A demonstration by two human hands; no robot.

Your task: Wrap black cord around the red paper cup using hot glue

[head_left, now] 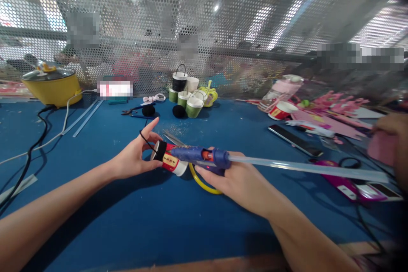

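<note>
My left hand [140, 155] grips a small red and white paper cup [171, 160] lying on its side. A black band wraps one end of the cup, and a thin black cord runs from it past my fingers. In my right hand [240, 182] is a blue hot glue gun [197, 155], its front end over the cup. A long clear glue stick [306, 168] sticks out of the gun's back toward the right. Partly hidden beneath the gun lie scissors with a yellow handle [204, 185] and open metal blades.
Small cups wrapped in green [194, 107] and two balls of black yarn [179, 111] stand at the back. A yellow pot [52, 87] with cords is at the left. On the right are a phone [295, 140], pink pieces [331, 121] and another person's hand [393, 131].
</note>
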